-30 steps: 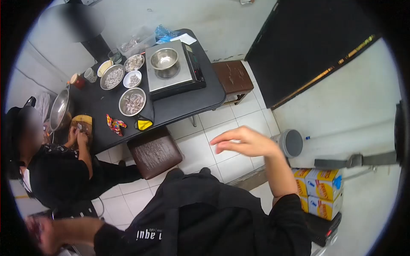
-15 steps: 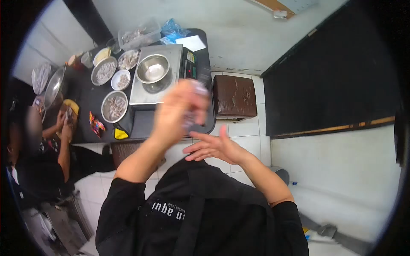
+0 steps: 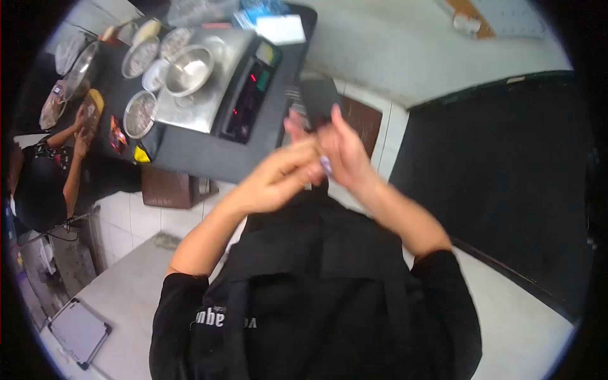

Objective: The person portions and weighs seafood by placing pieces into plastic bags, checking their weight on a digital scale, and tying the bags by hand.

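In the head view, my left hand point(image 3: 278, 177) is closed, its fingertips meeting the palm side of my right hand. A small pale purple-white piece point(image 3: 326, 166) shows at those fingertips; its kind is too blurred to make out. My right hand point(image 3: 348, 155) is open, thumb stretched upward and fingers reaching left behind my left hand. Just beyond the fingers is a dark flat rectangular shape point(image 3: 320, 100); I cannot tell if it is held. Ahead on the black table point(image 3: 196, 155), a steel bowl point(image 3: 189, 71) sits on a weighing scale point(image 3: 183, 114) with red lit digits.
Several bowls of pale food pieces, including a steel bowl point(image 3: 140, 114), stand left of the scale. A co-worker's hands point(image 3: 82, 133) are at the table's left end. A brown stool point(image 3: 364, 120) stands beyond the table's right edge. A clipboard point(image 3: 80, 332) lies lower left.
My view has turned and shifted, so the table sits higher and farther left. My left hand has come down against my right hand. The dark flat shape has appeared near the right fingers.
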The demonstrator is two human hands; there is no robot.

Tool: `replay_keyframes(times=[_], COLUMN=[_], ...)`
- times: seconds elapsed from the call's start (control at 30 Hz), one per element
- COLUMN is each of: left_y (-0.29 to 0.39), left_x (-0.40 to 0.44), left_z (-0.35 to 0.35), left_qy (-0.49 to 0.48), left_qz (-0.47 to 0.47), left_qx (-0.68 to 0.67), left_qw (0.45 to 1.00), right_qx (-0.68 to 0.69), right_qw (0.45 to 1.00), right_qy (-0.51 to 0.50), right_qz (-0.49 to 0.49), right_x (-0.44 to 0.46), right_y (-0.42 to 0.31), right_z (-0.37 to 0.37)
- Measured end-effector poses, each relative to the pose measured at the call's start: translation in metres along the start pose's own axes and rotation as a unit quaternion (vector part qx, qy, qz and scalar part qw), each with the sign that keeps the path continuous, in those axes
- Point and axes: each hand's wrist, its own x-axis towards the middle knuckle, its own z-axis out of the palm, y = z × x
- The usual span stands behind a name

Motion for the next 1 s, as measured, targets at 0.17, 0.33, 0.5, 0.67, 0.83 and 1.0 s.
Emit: replay_keyframes(times=[0.17,0.33,0.5,0.67,0.83,1.0], left_y=[0.003,-0.006,-0.043,-0.100,-0.114,-0.069], left_x=[0.003,-0.020,-0.081,-0.115,-0.106,-0.072], left_z=[0.013,0.002,0.001,0.015,0.006,-0.032], left_qy=[0.056,0.167,0.310,0.248,0.348,0.356], left_qz=[-0.071,0.026,-0.010,-0.257,-0.192,0.074], left_qx=[0.026,0.061,0.064,0.117,-0.113,-0.329], left_qw=[0.996,0.984,0.948,0.927,0.911,0.872], right_qx=[-0.090,-0.215,-0.237,-0.254,-0.340,-0.434], right_qw=[0.994,0.976,0.970,0.963,0.938,0.895], right_qy=[0.066,0.030,0.017,-0.016,-0.063,-0.059], right_qz=[-0.023,-0.025,-0.061,-0.094,-0.023,0.082], right_x=[0.017,0.038,0.042,0.040,0.056,0.099], right_y=[-0.050,-0.077,-0.099,-0.112,-0.118,-0.094], right_z=[0.015,0.017,0.026,0.042,0.080,0.089])
